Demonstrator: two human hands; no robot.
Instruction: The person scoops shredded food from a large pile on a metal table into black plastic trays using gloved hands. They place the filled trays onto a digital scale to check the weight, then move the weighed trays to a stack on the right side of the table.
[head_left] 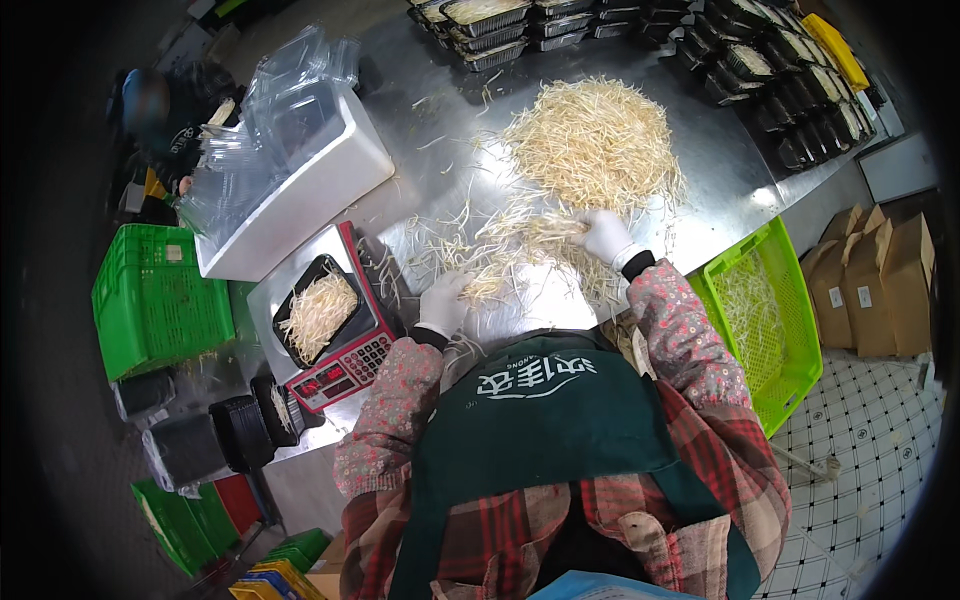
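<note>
A large heap of pale bean sprouts [595, 145] lies on the metal table, with a looser scatter of them spread nearer to me. My right hand [606, 238], in a white glove, is closed on a bunch of sprouts at the heap's near edge. My left hand [443, 302], gloved too, has its fingers closed round a few sprouts at the left of the scatter. Left of that hand, a red and white digital scale [345, 372] carries a black plastic tray [291, 318] filled with sprouts.
A white foam box [330, 165] holds clear plastic lids [290, 100]. Stacked black trays [240, 430] stand below the scale. Filled trays [490, 40] line the far edge. A lime-green crate [800, 375] with sprouts is at my right; brown paper bags [865, 285] stand beyond. Another person [165, 120] is far left.
</note>
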